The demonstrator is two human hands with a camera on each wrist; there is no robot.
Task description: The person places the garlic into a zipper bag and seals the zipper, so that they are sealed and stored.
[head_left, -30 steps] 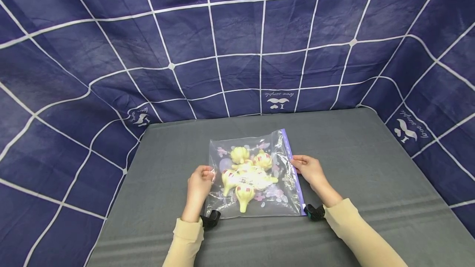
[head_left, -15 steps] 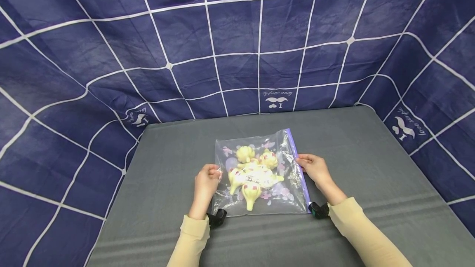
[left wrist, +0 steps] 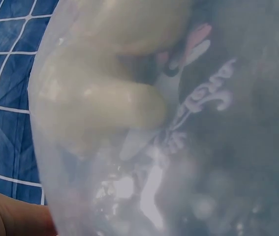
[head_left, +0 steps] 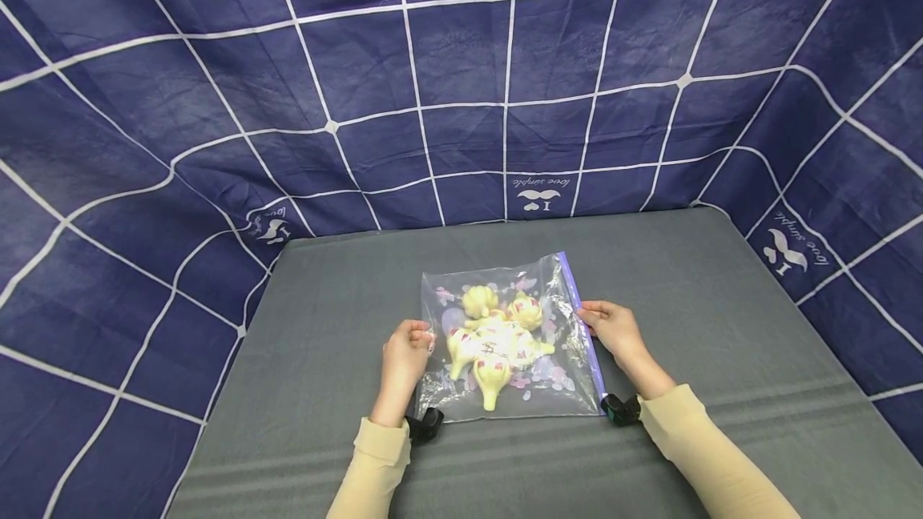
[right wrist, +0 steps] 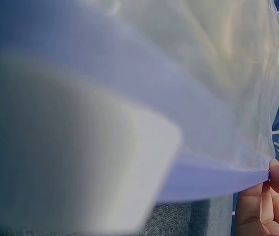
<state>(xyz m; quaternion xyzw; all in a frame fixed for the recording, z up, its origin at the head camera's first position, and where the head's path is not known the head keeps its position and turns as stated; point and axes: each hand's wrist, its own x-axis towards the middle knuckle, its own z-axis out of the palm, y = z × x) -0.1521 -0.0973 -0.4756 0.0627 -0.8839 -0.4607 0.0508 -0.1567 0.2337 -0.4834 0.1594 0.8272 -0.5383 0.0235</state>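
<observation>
A clear zip bag point(head_left: 530, 403) with a purple strip point(head_left: 581, 319) along its right edge is held between my two hands. Inside lie several pale yellow garlic bulbs point(head_left: 492, 375) with reddish marks, bunched at the middle under glare. On the left edge of the bag, my left hand point(head_left: 405, 351) pinches the plastic; the left wrist view shows only part of that hand point(left wrist: 18, 216). My right hand point(head_left: 614, 331) pinches the purple strip partway along, thumb against fingers in the right wrist view. A blurred white piece point(right wrist: 129, 157) at the strip's near end fills much of that view.
Below the bag is a grey cloth-covered table point(head_left: 346, 279). A blue cloth with white grid lines point(head_left: 461, 134) hangs behind it and along both sides. Each wrist carries a small black camera point(head_left: 425, 425).
Over the last second the bag and both hands have shifted a little to the right together, mostly in the first half. The pinch of each hand stays the same.
</observation>
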